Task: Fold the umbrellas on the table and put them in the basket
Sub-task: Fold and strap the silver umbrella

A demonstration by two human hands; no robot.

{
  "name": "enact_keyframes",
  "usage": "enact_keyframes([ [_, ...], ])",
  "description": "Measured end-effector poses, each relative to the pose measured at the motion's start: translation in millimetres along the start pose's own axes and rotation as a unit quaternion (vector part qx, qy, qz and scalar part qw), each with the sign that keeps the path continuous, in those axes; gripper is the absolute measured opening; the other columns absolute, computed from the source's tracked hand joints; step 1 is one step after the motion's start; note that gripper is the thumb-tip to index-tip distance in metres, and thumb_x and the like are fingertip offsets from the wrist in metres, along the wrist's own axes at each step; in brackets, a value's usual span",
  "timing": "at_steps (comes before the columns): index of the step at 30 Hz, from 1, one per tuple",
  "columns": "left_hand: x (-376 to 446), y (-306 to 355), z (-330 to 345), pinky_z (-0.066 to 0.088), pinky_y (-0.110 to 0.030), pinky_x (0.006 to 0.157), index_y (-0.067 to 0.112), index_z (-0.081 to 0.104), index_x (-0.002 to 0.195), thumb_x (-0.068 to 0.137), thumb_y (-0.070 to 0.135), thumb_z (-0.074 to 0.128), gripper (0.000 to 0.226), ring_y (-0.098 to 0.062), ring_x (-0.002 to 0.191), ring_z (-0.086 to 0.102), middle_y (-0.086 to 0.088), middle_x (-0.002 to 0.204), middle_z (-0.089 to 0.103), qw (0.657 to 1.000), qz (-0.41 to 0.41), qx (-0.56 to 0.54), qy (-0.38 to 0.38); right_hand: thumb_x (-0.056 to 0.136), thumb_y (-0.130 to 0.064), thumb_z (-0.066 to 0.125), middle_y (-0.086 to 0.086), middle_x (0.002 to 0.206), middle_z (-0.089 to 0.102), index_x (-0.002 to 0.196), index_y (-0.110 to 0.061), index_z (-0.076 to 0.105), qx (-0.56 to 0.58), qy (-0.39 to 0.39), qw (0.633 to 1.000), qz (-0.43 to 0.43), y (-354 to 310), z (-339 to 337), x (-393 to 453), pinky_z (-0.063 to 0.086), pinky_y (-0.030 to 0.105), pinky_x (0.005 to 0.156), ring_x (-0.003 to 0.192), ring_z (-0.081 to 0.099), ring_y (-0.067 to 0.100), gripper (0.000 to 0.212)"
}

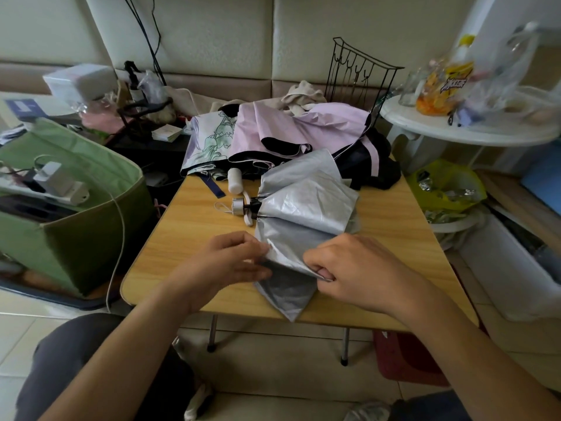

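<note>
Up close, both hands at work on a silver umbrella (303,205) lying collapsed across a small wooden table (188,226). Left hand (230,256) pinching a fold of silver fabric; right hand (355,268) gripping the fabric edge. Behind, a pink umbrella (291,129) heaped at the table's far edge. Left of the table, a green basket (79,232).

Silver umbrella (306,205): thin cloth, smooth, faint metallic sheen, creased. Pink umbrella (303,126): matt cloth, black lining. Counter (188,226): pale wood-grain top, smooth, slight gloss; legs metal. Green basket (76,238): matt woven fabric. Wire rack (358,71): black metal.
</note>
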State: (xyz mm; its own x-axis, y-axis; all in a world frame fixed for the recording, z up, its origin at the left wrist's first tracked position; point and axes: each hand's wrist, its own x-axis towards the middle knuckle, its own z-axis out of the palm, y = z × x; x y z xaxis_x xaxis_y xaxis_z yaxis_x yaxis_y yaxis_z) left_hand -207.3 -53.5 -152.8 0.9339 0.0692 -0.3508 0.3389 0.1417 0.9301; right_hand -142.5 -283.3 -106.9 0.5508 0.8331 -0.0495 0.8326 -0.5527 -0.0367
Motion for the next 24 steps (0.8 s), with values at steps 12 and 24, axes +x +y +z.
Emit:
enact_keyframes([
  [12,32,9,6,0.060,-0.030,0.060,0.005,0.067,0.110,0.097,0.031,0.066,0.029,-0.021,0.074,0.076,-0.011,0.093,0.078,0.991,-0.123,-0.050,0.020,0.089,-0.035,0.068,-0.006,0.064,0.050,0.069,-0.021,0.043,0.056,-0.081,0.995,-0.025,2,5,2,0.035,0.029,0.057,0.062,0.046,0.011,0.035],
  [24,52,3,3,0.059,-0.029,0.057,-0.003,0.058,0.100,0.096,-0.005,0.045,0.014,-0.023,0.062,0.069,-0.016,0.079,0.068,0.993,-0.093,-0.062,0.027,0.087,-0.054,0.067,-0.006,0.094,0.055,0.104,-0.022,0.052,0.036,0.194,0.980,0.003,-40,53,36,0.044,0.026,0.061,0.078,0.053,0.011,0.039],
])
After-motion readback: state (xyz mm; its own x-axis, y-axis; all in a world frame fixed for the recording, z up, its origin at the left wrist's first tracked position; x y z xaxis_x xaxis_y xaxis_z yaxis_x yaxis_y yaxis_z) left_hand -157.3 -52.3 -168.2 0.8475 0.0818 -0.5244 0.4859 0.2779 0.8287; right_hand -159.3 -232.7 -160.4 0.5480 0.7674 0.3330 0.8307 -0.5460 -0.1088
